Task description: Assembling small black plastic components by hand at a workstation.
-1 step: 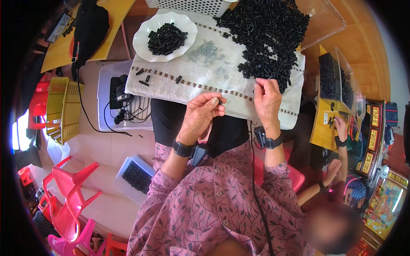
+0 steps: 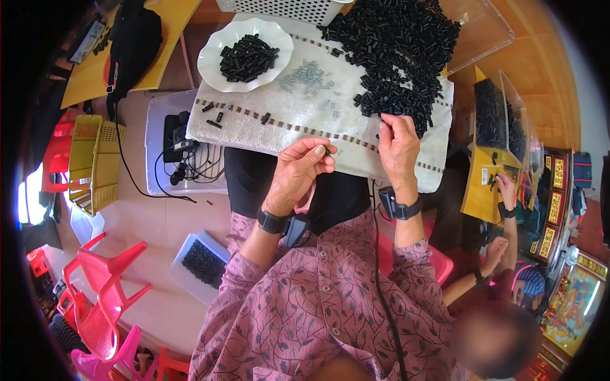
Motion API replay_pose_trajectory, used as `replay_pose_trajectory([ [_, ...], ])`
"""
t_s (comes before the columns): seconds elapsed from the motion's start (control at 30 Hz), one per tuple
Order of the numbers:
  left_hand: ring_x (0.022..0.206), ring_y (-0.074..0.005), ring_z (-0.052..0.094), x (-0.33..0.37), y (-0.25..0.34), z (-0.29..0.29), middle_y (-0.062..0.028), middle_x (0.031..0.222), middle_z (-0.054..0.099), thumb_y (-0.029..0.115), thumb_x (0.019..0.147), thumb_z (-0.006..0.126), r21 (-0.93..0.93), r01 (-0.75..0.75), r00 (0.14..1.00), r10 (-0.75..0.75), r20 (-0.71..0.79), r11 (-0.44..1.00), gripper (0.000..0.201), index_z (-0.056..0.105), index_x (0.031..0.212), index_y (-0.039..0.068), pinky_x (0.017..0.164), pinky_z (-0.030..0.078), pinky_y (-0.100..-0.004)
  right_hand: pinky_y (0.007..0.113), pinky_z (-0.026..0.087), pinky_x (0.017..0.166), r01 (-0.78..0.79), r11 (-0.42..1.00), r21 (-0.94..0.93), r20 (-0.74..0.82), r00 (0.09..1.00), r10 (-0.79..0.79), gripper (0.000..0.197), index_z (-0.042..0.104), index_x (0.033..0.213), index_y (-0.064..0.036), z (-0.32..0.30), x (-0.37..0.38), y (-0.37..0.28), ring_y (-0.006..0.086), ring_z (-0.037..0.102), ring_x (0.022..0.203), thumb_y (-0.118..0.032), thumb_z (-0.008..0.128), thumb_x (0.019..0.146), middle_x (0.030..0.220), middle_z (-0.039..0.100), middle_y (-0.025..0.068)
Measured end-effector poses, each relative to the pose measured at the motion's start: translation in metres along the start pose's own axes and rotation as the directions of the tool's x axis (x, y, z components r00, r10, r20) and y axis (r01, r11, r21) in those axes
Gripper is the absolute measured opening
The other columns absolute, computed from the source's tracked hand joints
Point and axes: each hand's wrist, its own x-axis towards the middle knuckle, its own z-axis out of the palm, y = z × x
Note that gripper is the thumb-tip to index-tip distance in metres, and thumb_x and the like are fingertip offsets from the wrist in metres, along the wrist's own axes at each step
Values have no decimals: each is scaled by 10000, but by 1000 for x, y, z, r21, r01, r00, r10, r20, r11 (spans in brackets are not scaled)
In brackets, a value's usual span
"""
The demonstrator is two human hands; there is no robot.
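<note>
My left hand [image 2: 300, 166] is closed in a pinch on a small black plastic part [image 2: 328, 152], at the near edge of the white towel [image 2: 254, 124]. My right hand [image 2: 398, 149] reaches to the near side of a large pile of small black plastic parts [image 2: 400, 57]. Its thumb and fingers are pressed together, and what they hold, if anything, is too small to make out. Tiny clear pieces [image 2: 308, 79] lie scattered mid-towel. To their left, a white scalloped plate [image 2: 208, 60] carries a heap of longer black parts [image 2: 249, 58]. Several loose black parts [image 2: 214, 124] rest nearer me.
A white perforated basket [image 2: 286, 9] stands at the far edge. On the floor left are a clear bin with cables [image 2: 154, 159], a tub of black parts [image 2: 181, 270] and pink chairs [image 2: 105, 286]. At right, a co-worker's hand [image 2: 506, 192] is by a yellow table [image 2: 475, 197].
My right hand's fingers have shifted very slightly at the edge of the pile. Everything else looks the same.
</note>
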Motion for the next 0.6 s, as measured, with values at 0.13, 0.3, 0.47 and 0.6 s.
replay_pose_trajectory([
  [0.13,840,-171,667,0,-1,0,-134,1047,689,58,1006,549,7,-2,1000,2,-4,1000,181,651,1143,-1,783,571,-310,383,529,762,112,979,-173,-9,993,-115,201,676,1009,-91,3,12,-4,294,611,906,-5,637,832,1007,621,67],
  [0.3,838,-170,665,0,-2,-2,-137,1056,688,53,1007,544,7,-3,1000,3,6,1000,185,646,1150,-3,784,568,-310,380,509,819,113,982,-153,162,983,-88,237,692,1020,-69,-2,13,-3,303,614,953,16,626,809,1033,644,71],
  [0.47,841,-169,664,0,-1,0,-140,1060,688,54,1008,541,11,-6,1000,6,1,1000,189,643,1156,-4,786,567,-305,381,517,765,34,998,-58,190,981,-23,164,698,944,-60,-13,9,6,301,631,877,6,619,817,930,655,90],
  [0.6,844,-167,664,0,-2,-2,-145,1069,688,58,1009,542,21,-10,1000,10,-4,1000,191,641,1160,-5,785,567,-298,404,520,747,-58,998,-38,166,984,64,128,694,916,-59,-20,6,9,319,645,855,-11,617,826,883,656,104],
])
